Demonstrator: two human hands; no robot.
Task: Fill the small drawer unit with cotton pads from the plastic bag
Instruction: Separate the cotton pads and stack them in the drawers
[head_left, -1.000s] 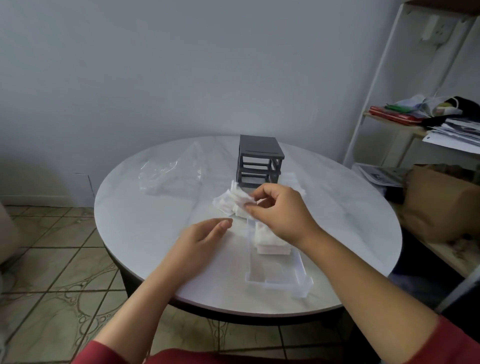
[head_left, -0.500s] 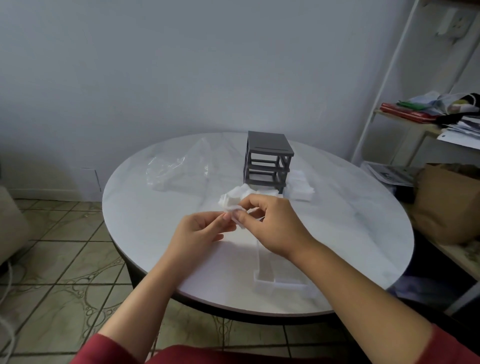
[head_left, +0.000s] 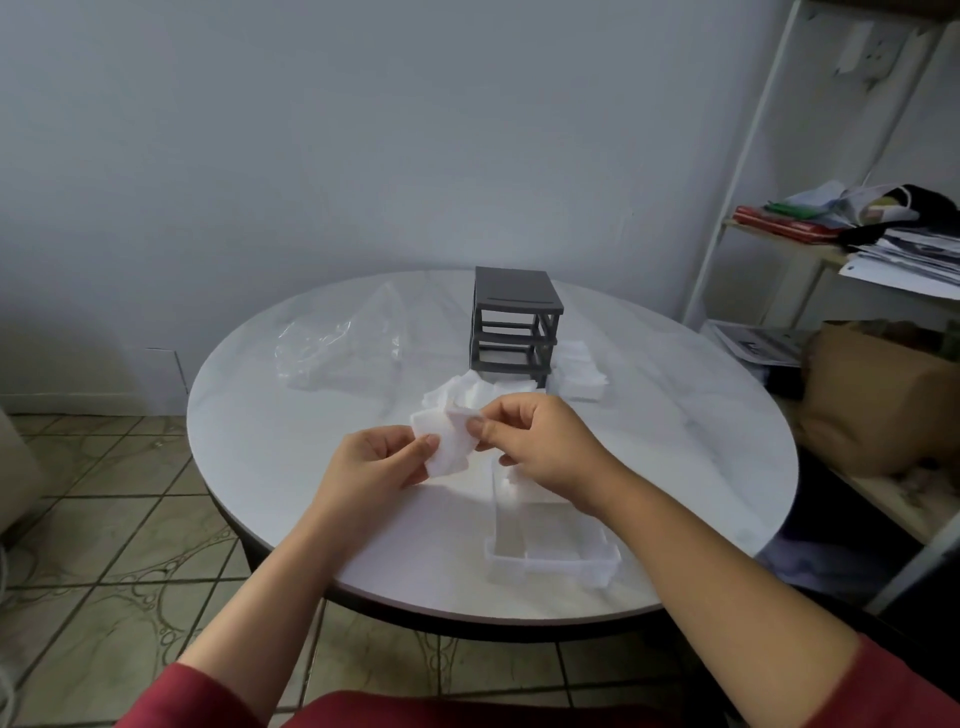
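Over the table (head_left: 291, 467): both hands raised together, a small bunch of cotton pads (head_left: 447, 441) held between them, clear of the surface.
Left hand (head_left: 379, 462): curled, thumb and fingertips pinching the bunch's lower left side.
Right hand (head_left: 540, 447): curled too, thumb and forefinger nipping the upper right edge.
Drawer unit (head_left: 514, 325): grey frame, upright, slots gaping, back of centre.
Loose pads (head_left: 462, 392): heaped on the tabletop just behind the hands, in front of the unit.
Second stack (head_left: 579, 371): more white pads, just right of the unit's foot.
Drawer (head_left: 550, 558): clear plastic, out of the frame, lying near the front edge under the right wrist.
Plastic bag (head_left: 337, 353): clear, crumpled, left of the unit.
Shelf (head_left: 810, 244): far right, papers piled on it.
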